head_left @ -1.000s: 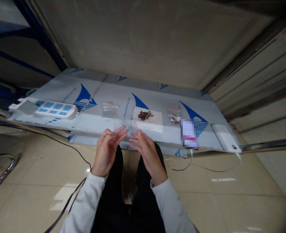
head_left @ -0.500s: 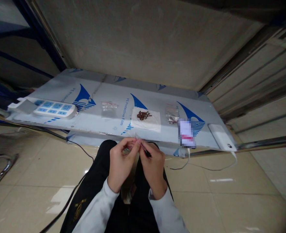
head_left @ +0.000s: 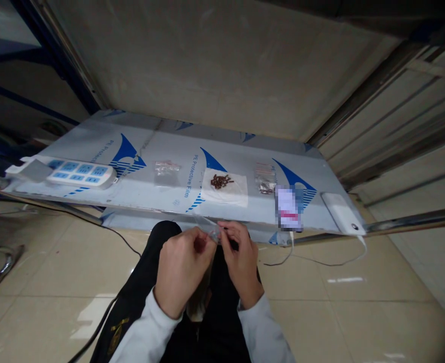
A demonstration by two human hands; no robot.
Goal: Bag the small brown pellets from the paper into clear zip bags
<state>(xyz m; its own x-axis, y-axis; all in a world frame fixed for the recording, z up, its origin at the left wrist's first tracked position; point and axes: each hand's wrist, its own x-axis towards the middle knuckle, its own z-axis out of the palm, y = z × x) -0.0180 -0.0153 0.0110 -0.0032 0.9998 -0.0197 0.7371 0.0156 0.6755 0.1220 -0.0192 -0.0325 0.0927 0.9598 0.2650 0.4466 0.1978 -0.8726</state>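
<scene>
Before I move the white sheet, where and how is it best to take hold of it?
Probably by the two bare near corners of the white sheet, coming from the person's side. It lies flat, with brown pieces heaped loose toward its far edge, so better slide than lift. First, free the left hand and right hand from the clear plastic.

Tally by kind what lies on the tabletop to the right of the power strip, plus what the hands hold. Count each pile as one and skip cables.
Clear plastic in the left hand and right hand: 1
Left plastic heap, right plastic heap: 2
Brown pile: 1
White paper: 1
Blurred item: 1
White box: 1
Total: 7
</scene>
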